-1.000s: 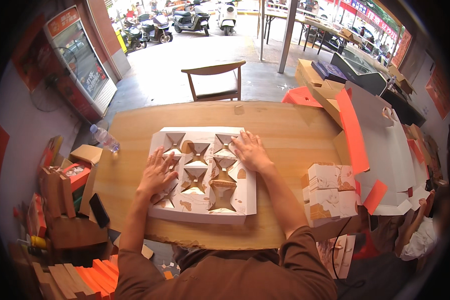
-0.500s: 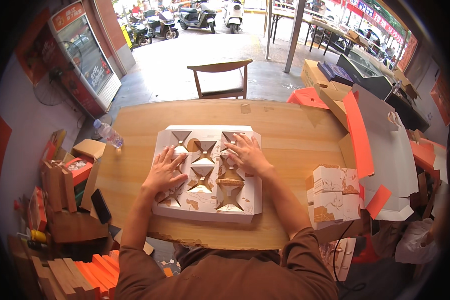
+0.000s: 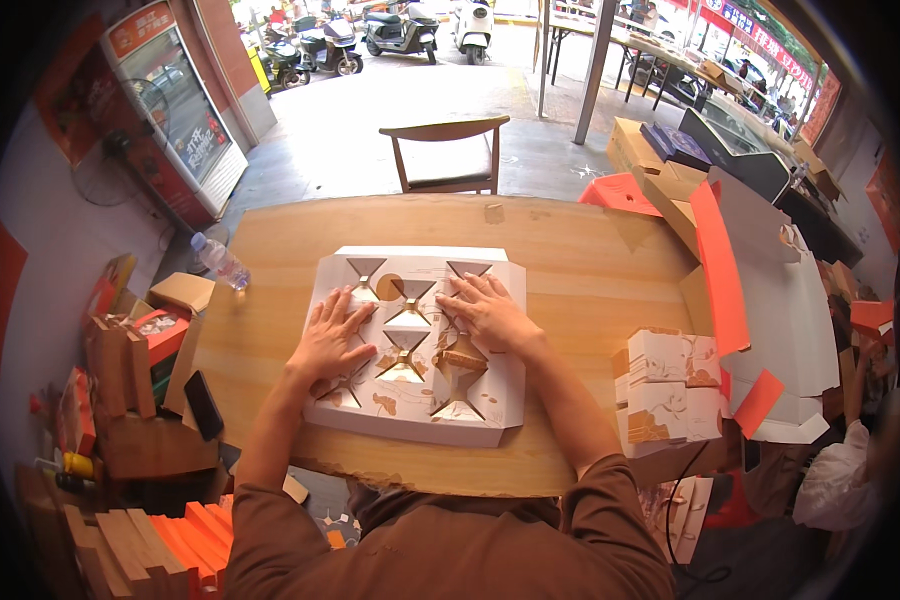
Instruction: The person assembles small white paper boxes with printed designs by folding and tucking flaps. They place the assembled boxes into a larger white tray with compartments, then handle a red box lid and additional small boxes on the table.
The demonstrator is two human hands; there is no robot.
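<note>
A shallow white cardboard box [image 3: 380, 428] with brown leaf prints lies on the wooden table, its top cut into several openings with folded flaps. My left hand [image 3: 332, 335] rests flat on the left part of the box, fingers stretched forward and thumb pointing inward. On the far right part lies my right hand [image 3: 492, 314], palm down with its fingers spread over an opening. Between the hands, gold-toned folded flaps [image 3: 406, 362] show inside the middle openings. A brown piece of card [image 3: 462, 358] sits in the opening just nearer than my right hand. Neither hand grips anything.
Small printed white boxes [image 3: 670, 385] are stacked at the table's right edge. A water bottle [image 3: 220, 262] stands at the left edge, with a dark phone [image 3: 203, 405] below it. Cartons crowd both sides, and a chair [image 3: 446, 155] faces me across the table.
My right hand has slid slightly left on the box. My left hand stays almost in place, and the whole view has shifted a little.
</note>
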